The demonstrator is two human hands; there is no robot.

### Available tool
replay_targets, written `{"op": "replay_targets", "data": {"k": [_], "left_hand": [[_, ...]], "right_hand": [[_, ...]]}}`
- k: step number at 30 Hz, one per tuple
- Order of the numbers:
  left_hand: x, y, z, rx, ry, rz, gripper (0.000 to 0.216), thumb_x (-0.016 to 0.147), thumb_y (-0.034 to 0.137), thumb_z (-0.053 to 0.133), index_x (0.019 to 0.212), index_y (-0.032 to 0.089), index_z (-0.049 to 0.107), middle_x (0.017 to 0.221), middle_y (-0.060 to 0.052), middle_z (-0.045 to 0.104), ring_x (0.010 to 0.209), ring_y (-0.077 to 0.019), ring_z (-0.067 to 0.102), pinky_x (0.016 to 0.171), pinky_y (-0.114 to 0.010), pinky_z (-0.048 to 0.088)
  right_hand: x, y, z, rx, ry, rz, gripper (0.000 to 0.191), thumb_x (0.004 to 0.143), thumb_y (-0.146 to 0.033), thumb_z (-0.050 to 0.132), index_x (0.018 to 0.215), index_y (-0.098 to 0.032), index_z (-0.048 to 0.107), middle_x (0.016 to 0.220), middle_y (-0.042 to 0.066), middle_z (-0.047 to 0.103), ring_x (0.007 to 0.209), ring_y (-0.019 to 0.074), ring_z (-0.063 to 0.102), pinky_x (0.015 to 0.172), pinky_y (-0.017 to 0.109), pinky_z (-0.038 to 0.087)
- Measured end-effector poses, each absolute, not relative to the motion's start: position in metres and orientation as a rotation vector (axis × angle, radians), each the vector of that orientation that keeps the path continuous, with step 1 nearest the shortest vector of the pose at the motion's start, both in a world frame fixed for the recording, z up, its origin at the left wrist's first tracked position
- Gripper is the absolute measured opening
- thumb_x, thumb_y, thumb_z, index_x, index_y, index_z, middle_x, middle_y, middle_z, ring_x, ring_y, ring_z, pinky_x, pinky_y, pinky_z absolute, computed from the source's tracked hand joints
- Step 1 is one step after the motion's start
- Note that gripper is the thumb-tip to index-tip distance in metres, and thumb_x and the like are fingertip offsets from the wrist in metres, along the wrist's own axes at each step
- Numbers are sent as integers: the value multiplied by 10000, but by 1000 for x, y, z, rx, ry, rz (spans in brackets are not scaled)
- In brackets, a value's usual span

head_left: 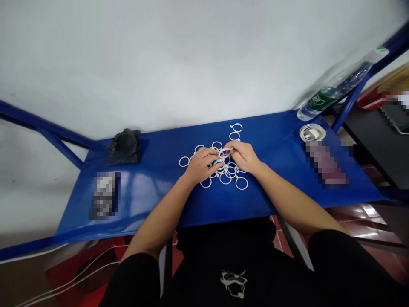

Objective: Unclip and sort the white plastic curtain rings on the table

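Observation:
A loose cluster of thin white plastic rings (226, 175), several with a small eyelet on the rim, lies at the middle of the blue table. Over the cluster's left part is my left hand (200, 164), its fingers curled and thumb close to the forefinger, with a ring at their tips. My right hand (244, 155), at the right side, pinches a raised white ring (225, 152) between thumb and fingers. Both hands' fingertips nearly meet. Some rings are partly hidden under the hands. One stray ring (184, 161) sits at the far left of the cluster.
The blue tabletop (153, 170) meets a white wall behind. At left are a black plastic bag (124, 147) and a blurred item (104, 195). On the right stand a water bottle (329, 96), a coiled white cable (312, 133) and another blurred object (327, 164). Blue frame bars flank both ends.

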State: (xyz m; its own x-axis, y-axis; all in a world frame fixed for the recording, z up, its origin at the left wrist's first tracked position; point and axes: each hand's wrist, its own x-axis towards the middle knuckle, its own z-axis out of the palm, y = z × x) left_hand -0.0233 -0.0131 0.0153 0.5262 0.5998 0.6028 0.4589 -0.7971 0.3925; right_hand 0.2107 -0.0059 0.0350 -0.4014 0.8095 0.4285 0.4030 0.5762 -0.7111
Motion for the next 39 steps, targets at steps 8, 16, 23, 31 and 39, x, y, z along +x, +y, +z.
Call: {"op": "replay_targets", "data": {"k": [8,16,23,31,39], "left_hand": [[-22,-14,19,2535,984,1177,185,1015,353,648,1099,204,720,1083,-79,761,1010,-217,703,943,-438,551],[-23,-15,21,2529,953,1179,139,1007,300,652,1087,212,724,1080,-70,751,1013,-212,694,944,-436,544],[-23,-15,19,2526,936,1168,151,1007,308,656,1100,211,726,1092,-69,749,1012,-209,689,939,-424,543],[-26,-16,24,2498,899,1313,141,993,268,653,1101,203,717,1063,-67,772,996,-208,720,935,-409,550],[-19,-18,10,1893,1119,1547,128,896,207,739,956,205,626,851,6,653,844,-148,690,836,-323,564]], "right_hand": [[238,23,27,-1336,-1890,224,460,901,-144,510,1308,-235,703,1307,90,744,1191,305,678,1041,524,529],[247,31,21,-1457,-1850,101,368,812,-154,579,1122,-204,770,1148,128,739,1073,339,660,979,541,517],[238,26,22,-1455,-2096,402,265,903,-274,603,1097,-194,765,851,61,754,846,255,684,779,389,520],[239,22,33,-1705,-2164,281,373,963,-347,587,1282,-207,722,1223,115,757,1084,311,709,858,422,567],[222,2,45,-1365,-2275,312,457,1028,-414,542,1397,-172,660,1360,131,722,1154,298,710,936,441,585]]}}
